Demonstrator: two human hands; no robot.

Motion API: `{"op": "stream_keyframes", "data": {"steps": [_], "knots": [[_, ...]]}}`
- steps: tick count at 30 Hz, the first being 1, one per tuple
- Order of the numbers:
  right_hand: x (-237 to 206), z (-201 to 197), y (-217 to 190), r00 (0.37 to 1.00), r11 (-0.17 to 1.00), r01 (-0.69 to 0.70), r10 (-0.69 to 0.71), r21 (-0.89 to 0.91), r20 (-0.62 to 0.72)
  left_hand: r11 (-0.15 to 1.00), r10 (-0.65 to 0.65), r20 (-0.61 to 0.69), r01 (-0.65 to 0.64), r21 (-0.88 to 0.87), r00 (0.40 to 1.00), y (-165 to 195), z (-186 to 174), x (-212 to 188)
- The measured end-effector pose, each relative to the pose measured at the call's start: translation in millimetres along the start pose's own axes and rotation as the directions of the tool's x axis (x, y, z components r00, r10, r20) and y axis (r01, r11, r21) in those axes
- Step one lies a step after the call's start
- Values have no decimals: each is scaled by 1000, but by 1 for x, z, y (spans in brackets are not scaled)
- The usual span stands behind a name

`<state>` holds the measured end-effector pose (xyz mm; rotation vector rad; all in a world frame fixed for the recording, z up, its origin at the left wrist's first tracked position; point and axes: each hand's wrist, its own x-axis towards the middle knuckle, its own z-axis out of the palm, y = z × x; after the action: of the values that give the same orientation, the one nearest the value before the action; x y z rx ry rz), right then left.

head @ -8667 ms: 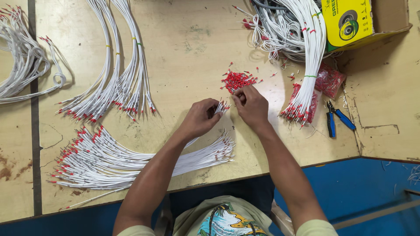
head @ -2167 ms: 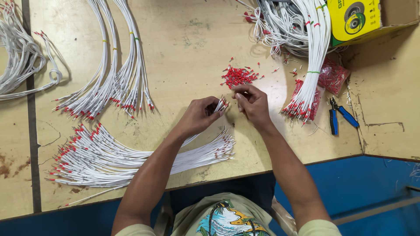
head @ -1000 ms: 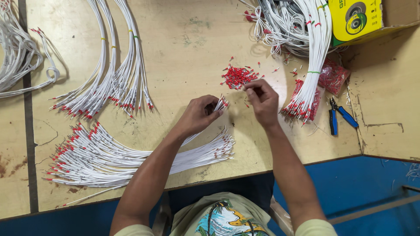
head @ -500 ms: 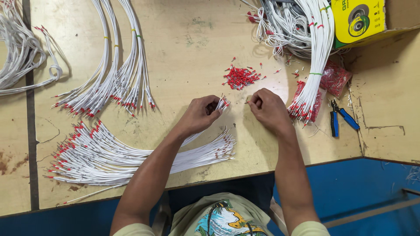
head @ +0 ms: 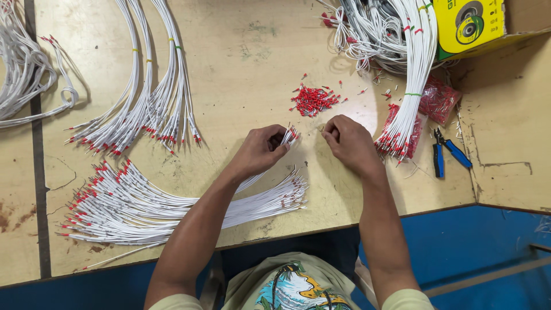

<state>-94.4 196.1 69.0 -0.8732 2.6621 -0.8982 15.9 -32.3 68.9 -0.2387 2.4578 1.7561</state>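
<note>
- My left hand [head: 261,152] pinches a few white wires [head: 291,135], red tips past the fingertips.
- My right hand [head: 349,142] is curled shut (contents hidden), below one red ferrule pile [head: 313,99].
- One blue-handled pliers [head: 449,154] lies right.

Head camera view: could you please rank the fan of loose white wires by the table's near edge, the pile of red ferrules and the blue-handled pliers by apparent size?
1. Fan of white wires
2. Pile of red ferrules and blue-handled pliers: too alike to rank.
</note>
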Motion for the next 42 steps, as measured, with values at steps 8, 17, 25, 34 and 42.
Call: {"op": "stream_keyframes", "data": {"steps": [8,17,25,34,42], "knots": [[0,37,5,996,731,-58,86,680,-7,999,41,22,-42,17,999,-1,0,0],[1,54,2,991,444,-124,93,887,91,997,70,23,-71,23,997,0,-1,0],[1,57,11,994,418,-105,82,902,78,997,56,22,-58,54,998,3,-2,0],[-2,52,2,988,486,-148,100,862,113,996,69,21,-70,54,997,2,0,2],[-3,54,-4,986,549,-169,101,819,137,997,69,4,-69,33,998,0,0,3]]}}
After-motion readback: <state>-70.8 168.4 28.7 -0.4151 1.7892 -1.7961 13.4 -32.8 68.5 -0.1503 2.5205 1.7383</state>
